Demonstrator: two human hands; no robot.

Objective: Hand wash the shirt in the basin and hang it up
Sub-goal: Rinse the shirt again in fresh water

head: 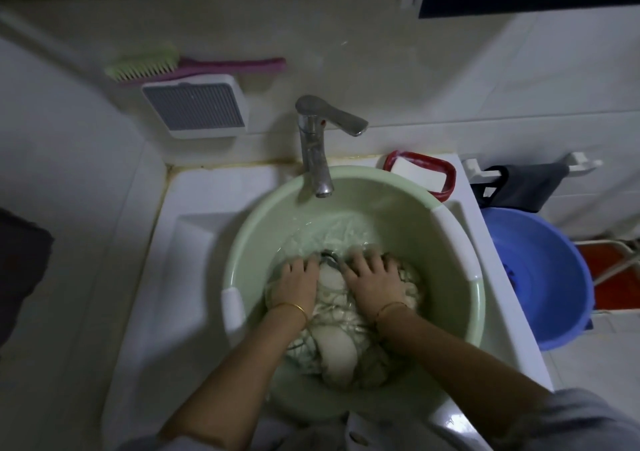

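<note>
A pale green basin [244,239] sits in the white sink [194,222] and holds water. A wet white shirt with thin dark stripes [337,345] lies bunched in the bottom of it. My left hand [298,279] presses down on the far left part of the shirt, fingers spread, tips in the water. Beside it, my right hand [374,277] presses on the far right part in the same way. Both wrists wear a thin gold bangle. The parts of the shirt under my palms are hidden.
A chrome tap [316,159] hangs over the basin's far rim. A white soap bar in a red dish [420,173] sits at the sink's back right. A blue bucket [543,277] stands to the right, below a dark cloth on a rail [530,185]. A green-and-pink brush [149,66] hangs on the wall.
</note>
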